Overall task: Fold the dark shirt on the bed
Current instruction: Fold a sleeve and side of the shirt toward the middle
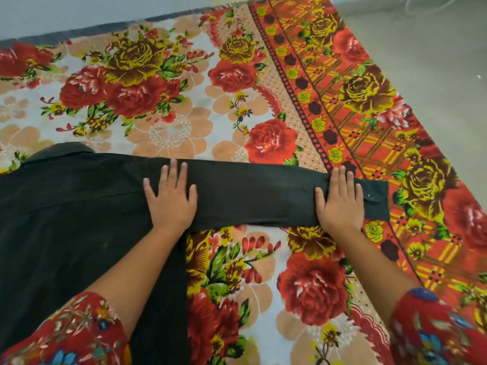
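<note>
The dark shirt (79, 219) lies flat on the bed, its body at the lower left and its collar at the upper left. One long sleeve (250, 193) stretches straight out to the right, ending in a buttoned cuff (376, 198). My left hand (171, 196) presses flat on the sleeve near the shoulder, fingers spread. Flat on the sleeve just before the cuff rests my right hand (340, 201), fingers straight and together. Neither hand holds any cloth.
A bedsheet (171, 101) with red and yellow roses covers the bed, with an orange plaid border (382, 143) along its right side. Beyond that border is grey floor (434, 61). The bed's far edge runs along the top.
</note>
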